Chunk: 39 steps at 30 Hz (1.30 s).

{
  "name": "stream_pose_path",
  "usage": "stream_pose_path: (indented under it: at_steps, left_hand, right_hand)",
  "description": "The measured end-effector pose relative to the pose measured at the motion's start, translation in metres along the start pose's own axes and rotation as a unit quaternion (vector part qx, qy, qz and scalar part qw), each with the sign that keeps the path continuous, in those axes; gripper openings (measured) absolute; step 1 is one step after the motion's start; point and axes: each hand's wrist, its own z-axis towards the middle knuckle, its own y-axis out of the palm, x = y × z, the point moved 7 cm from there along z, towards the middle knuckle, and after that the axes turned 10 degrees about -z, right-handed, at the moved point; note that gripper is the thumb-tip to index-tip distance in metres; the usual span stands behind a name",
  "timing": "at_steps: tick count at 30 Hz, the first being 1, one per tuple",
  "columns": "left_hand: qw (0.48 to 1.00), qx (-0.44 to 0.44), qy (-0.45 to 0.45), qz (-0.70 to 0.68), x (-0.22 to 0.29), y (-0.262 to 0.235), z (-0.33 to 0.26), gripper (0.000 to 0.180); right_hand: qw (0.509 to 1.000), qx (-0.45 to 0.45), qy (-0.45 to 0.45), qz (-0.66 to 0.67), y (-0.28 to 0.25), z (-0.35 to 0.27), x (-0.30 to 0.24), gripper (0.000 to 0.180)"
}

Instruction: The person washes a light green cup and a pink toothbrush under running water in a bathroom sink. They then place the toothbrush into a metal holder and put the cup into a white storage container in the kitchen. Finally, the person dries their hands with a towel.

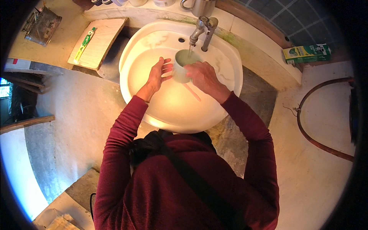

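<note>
1. Head view looked straight down on you at a white washbasin [230, 73], your two dark red sleeves coming up from the lower edge.
2. Your right hand [205, 78] was wrapped around a pale green cup [183, 66], fingers closed on its side nearest you, holding it upright over the bowl.
3. The cup sat right under the spout of the metal tap [202, 27], and a thin stream of water [190, 50] ran down into its open mouth.
4. Your left hand [158, 73] was beside the cup on its left, fingers spread and released, the fingertips just at the cup's wall; you could not tell from this view whether they truly touched it.
5. A thin pink stick, likely a toothbrush [192, 92], showed below your right hand, slanting down over the bowl; whether your fingers held it or it lay in the basin could not be told.
6. To the left of the basin a wooden board [103, 42] lay on the counter, overhanging the edge, with a green and white tube [84, 44] resting along its left part.
7. Behind the tap stood a metal mug [201, 7] on the ledge.
8. Far right, on the ledge, lay a green and white carton [306, 53] on its side.
9. A dark hose [306, 130] curved across the pale floor to your right, well apart from the basin.
</note>
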Motion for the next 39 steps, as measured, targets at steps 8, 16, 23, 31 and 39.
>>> stream_pose_path:
  at_steps: [8, 16, 23, 31, 39]
  left_hand:
    - [0.997, -0.061, -0.035, -0.041, 0.0, 0.019, -0.006, 0.054]
    - [0.99, -0.058, -0.02, -0.126, 0.018, 0.016, -0.014, 0.055]
    - [0.88, 0.042, 0.408, 0.241, 0.067, 0.02, -0.057, 0.025]
    - [0.735, -0.064, 0.375, 0.562, 0.04, 0.079, -0.076, 0.024]
    - [0.86, 0.014, 0.278, 0.427, 0.058, 0.014, -0.052, 0.021]
  right_hand:
    - [0.928, -0.097, 0.216, 0.287, 0.021, -0.005, 0.034, 0.022]
    - [0.6, -0.061, 0.371, 0.707, 0.049, -0.017, 0.049, 0.026]
    - [0.786, 0.028, 0.362, 0.499, 0.043, -0.008, 0.059, 0.009]
    - [0.811, 0.031, 0.347, 0.47, 0.056, -0.002, 0.058, 0.009]
    - [0.904, 0.023, 0.347, 0.249, 0.098, -0.04, 0.077, 0.018]
